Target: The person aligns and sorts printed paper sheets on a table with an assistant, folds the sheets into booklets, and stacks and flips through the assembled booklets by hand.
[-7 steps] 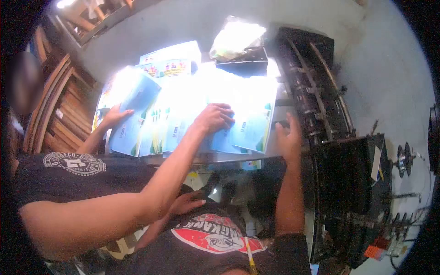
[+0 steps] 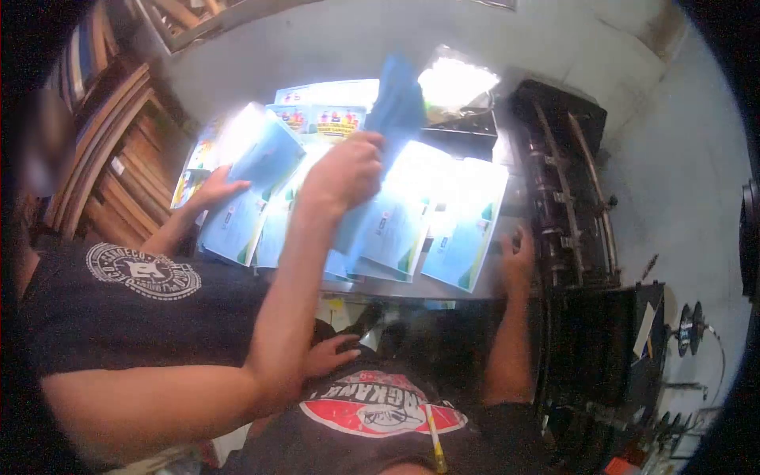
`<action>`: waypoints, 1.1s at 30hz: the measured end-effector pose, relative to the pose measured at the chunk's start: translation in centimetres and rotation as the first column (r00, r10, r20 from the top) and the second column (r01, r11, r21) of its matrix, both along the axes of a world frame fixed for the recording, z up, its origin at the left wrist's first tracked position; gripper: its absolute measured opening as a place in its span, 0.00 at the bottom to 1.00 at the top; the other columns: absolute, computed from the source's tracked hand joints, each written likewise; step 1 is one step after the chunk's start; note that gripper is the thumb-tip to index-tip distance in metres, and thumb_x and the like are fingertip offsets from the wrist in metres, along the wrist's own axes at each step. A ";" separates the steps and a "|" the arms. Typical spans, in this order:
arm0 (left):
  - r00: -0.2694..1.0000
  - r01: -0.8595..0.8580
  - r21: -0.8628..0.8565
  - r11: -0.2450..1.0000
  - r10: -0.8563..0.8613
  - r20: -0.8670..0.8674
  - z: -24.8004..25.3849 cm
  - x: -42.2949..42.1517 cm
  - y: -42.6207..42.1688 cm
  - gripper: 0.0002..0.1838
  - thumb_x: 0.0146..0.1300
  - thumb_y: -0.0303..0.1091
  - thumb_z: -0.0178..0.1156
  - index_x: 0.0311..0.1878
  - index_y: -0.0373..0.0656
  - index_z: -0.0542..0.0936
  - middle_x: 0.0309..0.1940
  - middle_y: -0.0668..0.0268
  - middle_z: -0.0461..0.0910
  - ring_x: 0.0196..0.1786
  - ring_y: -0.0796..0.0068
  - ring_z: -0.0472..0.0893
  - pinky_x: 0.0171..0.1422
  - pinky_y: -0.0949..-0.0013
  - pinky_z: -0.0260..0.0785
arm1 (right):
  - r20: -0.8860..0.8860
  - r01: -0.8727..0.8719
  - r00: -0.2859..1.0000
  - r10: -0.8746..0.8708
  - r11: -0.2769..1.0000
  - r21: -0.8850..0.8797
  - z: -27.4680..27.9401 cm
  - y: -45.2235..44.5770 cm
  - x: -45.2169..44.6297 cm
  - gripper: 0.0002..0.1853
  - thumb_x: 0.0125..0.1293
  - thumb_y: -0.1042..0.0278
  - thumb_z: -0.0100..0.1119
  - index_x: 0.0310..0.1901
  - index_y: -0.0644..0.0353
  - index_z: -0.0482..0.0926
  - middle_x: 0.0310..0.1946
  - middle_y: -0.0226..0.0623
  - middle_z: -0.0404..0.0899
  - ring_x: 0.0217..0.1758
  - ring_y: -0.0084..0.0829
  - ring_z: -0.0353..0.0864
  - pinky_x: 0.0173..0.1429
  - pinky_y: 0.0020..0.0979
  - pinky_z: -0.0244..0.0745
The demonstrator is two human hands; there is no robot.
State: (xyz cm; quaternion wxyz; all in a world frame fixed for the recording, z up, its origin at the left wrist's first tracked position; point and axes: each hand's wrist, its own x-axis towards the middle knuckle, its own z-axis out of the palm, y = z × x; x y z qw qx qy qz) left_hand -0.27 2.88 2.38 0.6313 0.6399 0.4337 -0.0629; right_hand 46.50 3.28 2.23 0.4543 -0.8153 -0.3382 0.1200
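My left hand rests low in front of my shirt, fingers stretched out, holding nothing. At the right end of the table my right hand is raised with its fingers apart. Nearest to it lies a light blue booklet, a small gap away. More blue booklets overlap in a row to its left. A co-worker at my left lifts a blue booklet, blurred by motion, in one hand. The co-worker's other hand holds a booklet pile at the left.
Behind the booklets stands a dark box with a shiny plastic bag on it. A black machine with metal rods borders the table at the right. Wooden frames lean at the left.
The co-worker's nearer hand has risen from the row, lifting a booklet. My right hand sits slightly lower in view, its fingers more curled. The whole view has shifted a little.
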 end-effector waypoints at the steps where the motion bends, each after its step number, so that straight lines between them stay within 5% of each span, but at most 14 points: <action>1: 0.998 -0.060 -0.050 0.997 0.062 0.032 1.3 0.6 0.3 0.33 0.68 0.50 0.60 0.70 0.41 0.68 0.62 0.53 0.75 0.65 0.62 0.74 0.70 0.62 0.63 | -0.005 -0.008 1.000 0.008 1.000 -0.003 -0.7 0.0 0.4 0.28 0.69 0.58 0.58 0.66 0.64 0.68 0.65 0.51 0.69 0.65 0.45 0.73 0.66 0.42 0.71; 8: 0.963 -0.149 -0.060 0.987 0.159 0.219 8.5 8.4 1.0 0.29 0.69 0.44 0.62 0.68 0.39 0.71 0.60 0.58 0.77 0.61 0.70 0.76 0.66 0.65 0.67 | 0.115 -0.147 0.979 0.168 0.974 -0.173 3.0 -0.3 -0.1 0.31 0.64 0.63 0.62 0.65 0.68 0.65 0.66 0.53 0.62 0.71 0.52 0.59 0.75 0.47 0.54; 11: 0.932 -0.299 0.068 0.952 0.275 0.237 12.0 13.5 3.7 0.29 0.68 0.41 0.63 0.67 0.36 0.71 0.60 0.58 0.77 0.62 0.69 0.75 0.68 0.64 0.66 | 0.109 -0.157 0.979 0.172 0.979 -0.134 1.7 -0.2 -0.1 0.35 0.61 0.63 0.65 0.67 0.67 0.63 0.69 0.51 0.61 0.73 0.53 0.57 0.76 0.47 0.53; 12: 0.937 -0.322 0.239 0.916 0.272 0.218 11.9 14.4 5.2 0.30 0.66 0.43 0.64 0.67 0.36 0.71 0.61 0.55 0.76 0.63 0.65 0.74 0.69 0.63 0.65 | 0.093 -0.183 0.976 0.197 0.974 -0.137 1.9 -0.2 -0.2 0.35 0.61 0.63 0.65 0.67 0.67 0.63 0.69 0.51 0.61 0.73 0.53 0.57 0.76 0.47 0.53; 17: 0.844 -0.248 0.893 0.375 0.536 0.009 8.3 16.3 15.8 0.42 0.60 0.49 0.67 0.70 0.33 0.64 0.66 0.43 0.68 0.70 0.48 0.67 0.74 0.54 0.58 | 0.126 -0.223 0.960 0.251 0.953 -0.205 2.1 0.0 0.0 0.35 0.60 0.64 0.65 0.67 0.67 0.62 0.68 0.55 0.59 0.72 0.56 0.55 0.75 0.53 0.52; 18: 0.783 -0.257 0.908 0.331 0.622 -0.005 7.9 16.3 17.8 0.42 0.60 0.52 0.65 0.70 0.37 0.64 0.64 0.40 0.69 0.68 0.44 0.68 0.73 0.52 0.59 | 0.126 -0.229 0.958 0.257 0.953 -0.199 2.0 0.0 0.1 0.35 0.60 0.64 0.65 0.67 0.67 0.62 0.68 0.55 0.59 0.72 0.56 0.55 0.75 0.53 0.52; 20: 0.813 -0.335 0.766 0.549 0.579 -0.060 7.1 17.3 19.5 0.44 0.60 0.56 0.64 0.71 0.38 0.62 0.65 0.42 0.68 0.69 0.43 0.66 0.72 0.48 0.58 | 0.106 -0.254 0.956 0.273 0.953 -0.164 2.1 -0.2 0.3 0.34 0.61 0.63 0.63 0.66 0.67 0.63 0.68 0.55 0.58 0.72 0.56 0.55 0.74 0.54 0.52; 21: 0.811 -0.339 0.770 0.541 0.582 -0.052 6.8 18.5 19.2 0.44 0.60 0.56 0.64 0.71 0.38 0.62 0.65 0.42 0.68 0.69 0.43 0.66 0.72 0.48 0.58 | 0.112 -0.256 0.955 0.275 0.954 -0.156 2.5 -0.2 0.2 0.34 0.61 0.63 0.63 0.66 0.67 0.63 0.68 0.55 0.58 0.72 0.56 0.55 0.74 0.54 0.52; 24: 0.718 -0.020 0.877 0.481 0.617 -0.322 5.5 21.7 16.5 0.46 0.59 0.60 0.62 0.72 0.39 0.62 0.67 0.44 0.66 0.71 0.44 0.63 0.70 0.44 0.58 | 0.102 -0.244 0.957 0.272 0.943 -0.226 3.3 0.0 -0.1 0.31 0.63 0.63 0.60 0.65 0.67 0.64 0.69 0.55 0.58 0.73 0.57 0.55 0.74 0.54 0.53; 28: 0.824 -0.242 0.747 0.619 0.538 -0.179 6.9 22.7 16.2 0.46 0.59 0.63 0.61 0.71 0.39 0.64 0.68 0.44 0.63 0.72 0.41 0.60 0.72 0.42 0.54 | 0.114 -0.259 0.954 0.277 0.954 -0.150 0.4 -0.2 1.1 0.28 0.64 0.69 0.53 0.65 0.68 0.64 0.68 0.56 0.58 0.73 0.55 0.56 0.75 0.53 0.52; 31: 0.783 -0.050 0.977 0.205 0.616 -0.089 4.5 21.3 18.6 0.40 0.63 0.61 0.57 0.67 0.37 0.69 0.70 0.42 0.62 0.73 0.41 0.60 0.73 0.42 0.52 | 0.016 -0.229 0.973 0.231 0.970 -0.080 0.3 0.4 1.3 0.27 0.65 0.71 0.50 0.66 0.68 0.62 0.67 0.56 0.60 0.72 0.55 0.57 0.75 0.52 0.52; 33: 0.805 -0.008 0.947 0.320 0.564 -0.184 3.3 21.9 18.9 0.41 0.64 0.62 0.56 0.67 0.36 0.68 0.69 0.40 0.63 0.73 0.41 0.60 0.74 0.41 0.50 | -0.072 -0.188 0.980 0.184 0.981 -0.048 1.7 0.8 0.5 0.28 0.66 0.70 0.51 0.68 0.66 0.60 0.66 0.56 0.62 0.72 0.55 0.59 0.74 0.51 0.55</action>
